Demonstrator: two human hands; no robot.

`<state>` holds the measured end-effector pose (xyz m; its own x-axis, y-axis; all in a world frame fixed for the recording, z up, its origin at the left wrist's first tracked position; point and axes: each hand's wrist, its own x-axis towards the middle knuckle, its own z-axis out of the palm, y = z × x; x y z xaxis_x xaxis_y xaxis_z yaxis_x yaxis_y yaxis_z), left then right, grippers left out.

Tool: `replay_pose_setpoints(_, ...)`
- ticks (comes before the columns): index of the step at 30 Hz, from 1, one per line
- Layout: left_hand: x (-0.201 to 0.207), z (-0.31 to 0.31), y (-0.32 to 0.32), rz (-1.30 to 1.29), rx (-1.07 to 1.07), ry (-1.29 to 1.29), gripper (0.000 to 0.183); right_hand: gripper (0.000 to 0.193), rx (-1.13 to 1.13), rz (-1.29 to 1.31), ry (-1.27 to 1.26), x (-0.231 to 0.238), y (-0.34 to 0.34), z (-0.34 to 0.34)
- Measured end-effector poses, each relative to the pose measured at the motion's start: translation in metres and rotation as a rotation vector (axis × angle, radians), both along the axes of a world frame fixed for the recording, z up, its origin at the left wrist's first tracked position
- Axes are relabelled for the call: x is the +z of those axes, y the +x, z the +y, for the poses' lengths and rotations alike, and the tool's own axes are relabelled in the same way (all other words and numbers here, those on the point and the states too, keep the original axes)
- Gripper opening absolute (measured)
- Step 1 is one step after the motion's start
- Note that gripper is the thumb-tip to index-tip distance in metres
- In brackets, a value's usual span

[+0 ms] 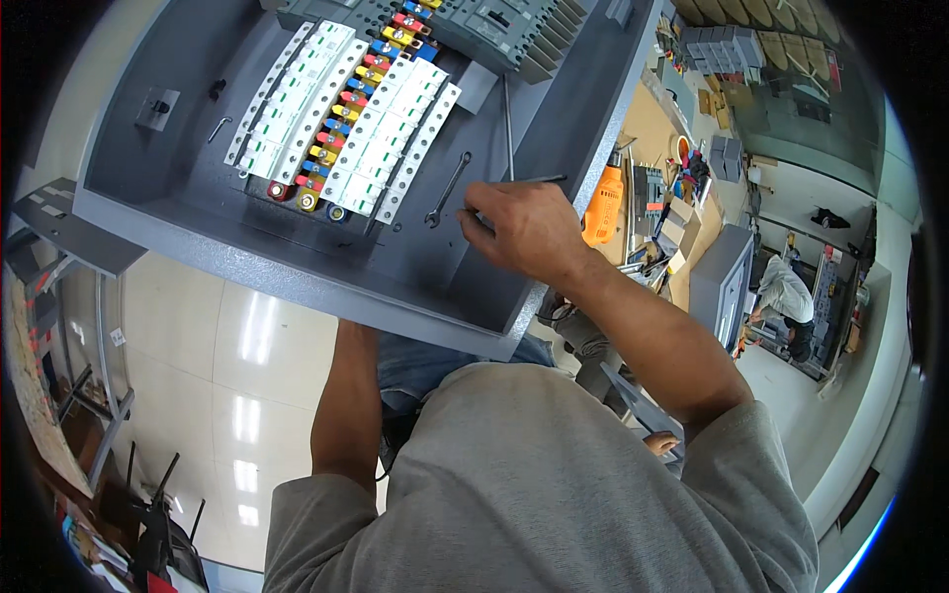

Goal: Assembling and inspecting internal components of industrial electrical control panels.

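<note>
My right hand is over the front right part of a grey metal enclosure, its fingers curled together. Whatever its fingertips hold, if anything, is hidden. A thin straight metal rod runs down to the knuckles, and a short dark rod end sticks out beside them; whether these are one tool I cannot tell. Just left of the hand, a combination wrench lies on the enclosure floor. My left forearm goes under the enclosure's front edge, which hides the left hand.
Two rows of white circuit breakers flank coloured busbar terminals. A large grey breaker sits behind them. A small hook-shaped metal piece lies left. An orange bottle stands on the cluttered bench at right. Another person bends farther off.
</note>
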<state>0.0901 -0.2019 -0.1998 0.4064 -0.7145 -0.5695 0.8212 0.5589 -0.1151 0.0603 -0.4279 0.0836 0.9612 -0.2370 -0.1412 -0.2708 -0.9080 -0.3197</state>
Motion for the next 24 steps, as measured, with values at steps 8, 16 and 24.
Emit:
replay_pose_setpoints(8,-0.001,-0.011,0.004,-0.009,0.058,0.003,0.046,0.022,-0.206,0.516,0.574,-0.063,0.034,-0.007)
replay_pose_setpoints(16,-0.005,-0.018,0.008,0.022,0.088,-0.024,0.046,0.025,-0.163,0.586,0.109,-0.162,0.04,0.034)
replay_pose_setpoints(24,-0.008,-0.027,0.0,0.044,0.146,-0.075,0.046,0.022,-0.23,0.584,-0.032,-0.161,0.037,0.061)
